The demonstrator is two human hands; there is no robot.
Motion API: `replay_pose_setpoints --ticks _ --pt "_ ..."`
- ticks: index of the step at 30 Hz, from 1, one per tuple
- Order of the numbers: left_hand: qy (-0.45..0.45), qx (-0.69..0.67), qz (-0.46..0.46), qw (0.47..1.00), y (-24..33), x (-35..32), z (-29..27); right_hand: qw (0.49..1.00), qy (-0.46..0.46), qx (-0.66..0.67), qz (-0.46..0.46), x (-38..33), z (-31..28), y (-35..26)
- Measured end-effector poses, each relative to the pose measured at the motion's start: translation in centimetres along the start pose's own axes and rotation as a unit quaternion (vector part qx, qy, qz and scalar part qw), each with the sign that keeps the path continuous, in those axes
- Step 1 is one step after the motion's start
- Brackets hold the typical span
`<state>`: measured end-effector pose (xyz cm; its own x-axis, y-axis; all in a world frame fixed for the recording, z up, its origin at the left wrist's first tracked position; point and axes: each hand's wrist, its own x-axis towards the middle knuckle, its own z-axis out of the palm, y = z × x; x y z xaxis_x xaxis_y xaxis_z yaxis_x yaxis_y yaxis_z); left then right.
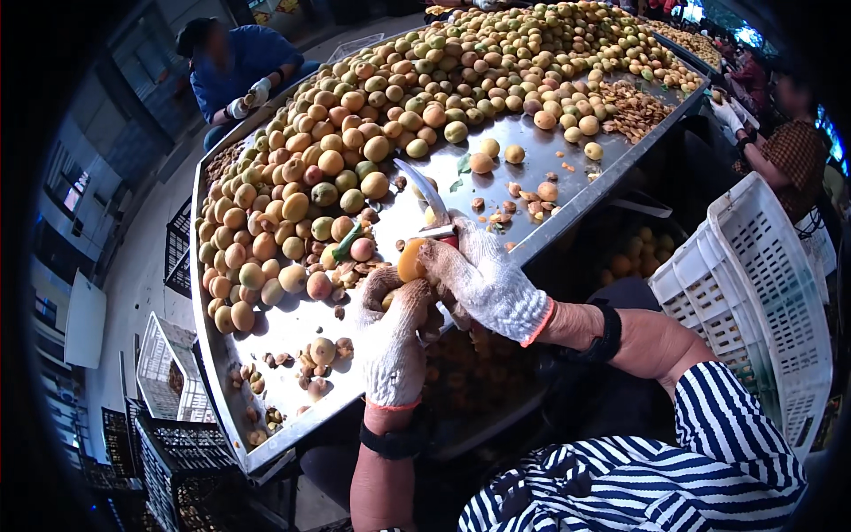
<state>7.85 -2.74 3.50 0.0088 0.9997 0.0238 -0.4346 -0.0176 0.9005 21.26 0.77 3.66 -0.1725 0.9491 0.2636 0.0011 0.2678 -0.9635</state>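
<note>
Both my hands wear white knit gloves with orange cuffs and meet over the near edge of a metal table point(523, 241). My right hand point(492, 279) is closed around a curved knife point(424, 191) with a red handle, its blade pointing up and away to the left. Between the two hands is an orange apricot piece point(410, 260), with right-hand fingers pressed on it. My left hand point(396, 341) is closed around an apricot point(387, 300), mostly hidden by its fingers. Beyond them a large heap of apricots point(330, 162) covers the tabletop.
Loose pits point(306, 368) and a green leaf point(347, 241) lie near my hands. A white plastic crate point(745, 275) leans at the right; another white crate point(168, 368) and black crates point(186, 443) stand left. One person point(244, 75) works at the far left, another point(780, 142) at the right.
</note>
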Motion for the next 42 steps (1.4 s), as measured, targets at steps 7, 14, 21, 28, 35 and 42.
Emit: replay_pose_setpoints --ticks 7,14,21,28,35,42 --pt "0.018 0.045 0.034 0.998 -0.4 0.3 -0.4 0.942 -0.02 0.257 0.216 -0.1 0.1 -1.5" --pt "0.019 0.079 0.035 0.996 -0.6 0.1 0.3 0.999 0.035 0.024 0.019 0.1 -0.2 -0.1" --pt "0.054 0.013 0.023 0.998 -0.2 0.0 0.2 0.931 0.027 -0.255 -0.258 -0.5 -0.1 0.2" --pt "0.071 0.375 0.236 0.894 -1.2 0.1 -0.6 0.91 0.031 -0.328 -0.251 0.4 -1.0 0.5" --pt "0.024 -0.174 -0.056 0.983 1.9 1.7 -3.0 0.98 -0.143 -0.016 0.14 -1.0 -4.4 -3.1" --pt "-0.029 -0.187 -0.048 0.981 0.8 1.0 -3.0 0.927 -0.079 -0.281 -0.236 -0.3 -0.4 -2.0"
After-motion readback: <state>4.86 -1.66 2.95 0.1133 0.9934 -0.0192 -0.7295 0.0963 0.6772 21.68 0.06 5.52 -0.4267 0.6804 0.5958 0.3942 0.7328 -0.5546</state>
